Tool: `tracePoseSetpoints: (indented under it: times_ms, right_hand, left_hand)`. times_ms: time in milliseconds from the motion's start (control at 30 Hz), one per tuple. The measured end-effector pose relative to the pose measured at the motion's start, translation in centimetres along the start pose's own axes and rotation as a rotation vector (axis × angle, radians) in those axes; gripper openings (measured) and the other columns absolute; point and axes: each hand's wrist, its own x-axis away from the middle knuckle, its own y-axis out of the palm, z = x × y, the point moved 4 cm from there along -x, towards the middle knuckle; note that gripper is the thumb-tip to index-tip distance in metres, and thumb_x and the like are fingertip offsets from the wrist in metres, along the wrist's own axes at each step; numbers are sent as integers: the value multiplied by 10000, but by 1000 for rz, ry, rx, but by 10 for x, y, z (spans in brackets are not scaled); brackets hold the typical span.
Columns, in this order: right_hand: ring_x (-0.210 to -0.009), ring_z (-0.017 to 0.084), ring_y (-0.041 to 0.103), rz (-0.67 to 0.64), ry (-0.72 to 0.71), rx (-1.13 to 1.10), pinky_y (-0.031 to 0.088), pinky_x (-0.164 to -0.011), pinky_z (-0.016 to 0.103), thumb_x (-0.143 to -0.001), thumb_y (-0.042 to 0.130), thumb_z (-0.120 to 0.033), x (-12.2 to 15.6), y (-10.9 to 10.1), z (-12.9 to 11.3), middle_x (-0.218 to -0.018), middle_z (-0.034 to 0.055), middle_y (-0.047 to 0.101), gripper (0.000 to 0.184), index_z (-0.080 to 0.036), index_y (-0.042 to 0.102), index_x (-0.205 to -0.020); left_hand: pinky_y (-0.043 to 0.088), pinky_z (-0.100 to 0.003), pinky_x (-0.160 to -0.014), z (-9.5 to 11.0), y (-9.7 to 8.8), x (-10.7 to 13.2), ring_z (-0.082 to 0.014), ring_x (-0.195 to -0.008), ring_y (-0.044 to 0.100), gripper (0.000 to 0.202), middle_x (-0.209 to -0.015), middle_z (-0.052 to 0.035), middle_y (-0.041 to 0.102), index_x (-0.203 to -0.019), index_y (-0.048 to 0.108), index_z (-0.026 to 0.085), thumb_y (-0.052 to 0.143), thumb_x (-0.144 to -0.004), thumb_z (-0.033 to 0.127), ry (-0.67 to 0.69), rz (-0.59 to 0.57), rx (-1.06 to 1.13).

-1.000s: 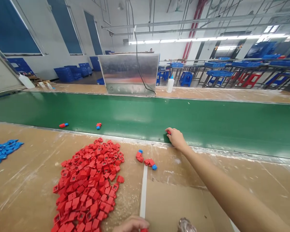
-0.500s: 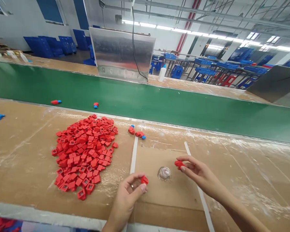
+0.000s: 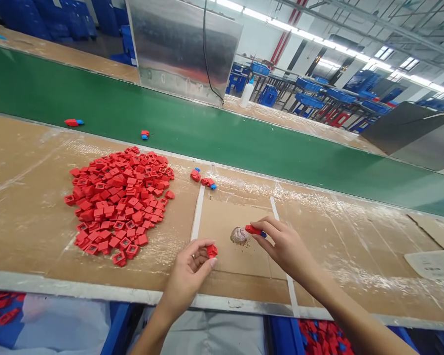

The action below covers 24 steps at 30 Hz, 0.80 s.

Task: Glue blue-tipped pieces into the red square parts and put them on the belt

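Between the thumb and fingers of my left hand [image 3: 192,264] is a small red plastic block [image 3: 212,251]. My right hand [image 3: 284,246] pinches a red and blue plastic piece [image 3: 254,230], its red end pointing left. That red end is right by a whitish, glossy blob [image 3: 240,235] on a cardboard sheet [image 3: 225,212]; whether they touch I cannot tell. Left of my hands lies a large heap of red hollow blocks [image 3: 122,197]. Two red pieces with blue ends, one [image 3: 195,174] beside the other [image 3: 208,183], lie beyond the cardboard.
A green belt [image 3: 192,128] runs behind the table, carrying a red-blue piece [image 3: 73,122] and another one [image 3: 144,134]. Below the front edge is a blue bin [image 3: 286,335] with red and blue parts. A white bottle [image 3: 246,93] stands beyond the belt.
My right hand has moved left, bringing its piece to the blob; the piece's blue end now shows. My left hand still holds its red block. The view has tilted downward.
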Motion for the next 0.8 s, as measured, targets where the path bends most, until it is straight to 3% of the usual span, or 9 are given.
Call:
tracePoseSetpoints:
  times_ms: [433,800]
  right_hand:
    - [-753,211,628,-33,-55,102,477,-632,307,-1028,379,-307,-1,3,-5,-894,84,625,246,-182,591,-1041]
    - [-754,211,619,-50,-70,50,472,-641,312,-1031,397,-315,0,5,-4,-882,71,601,228,-177,577,-1011]
  left_hand:
    - [493,-255,-792,0,1,0,-142,-833,611,275,-945,-25,665,-1121,617,202,651,-857,270,-3,-27,-6]
    - [485,-265,-798,-1,1,0,-152,-836,606,282,-928,-31,664,-1124,620,197,656,-857,277,5,-22,-22]
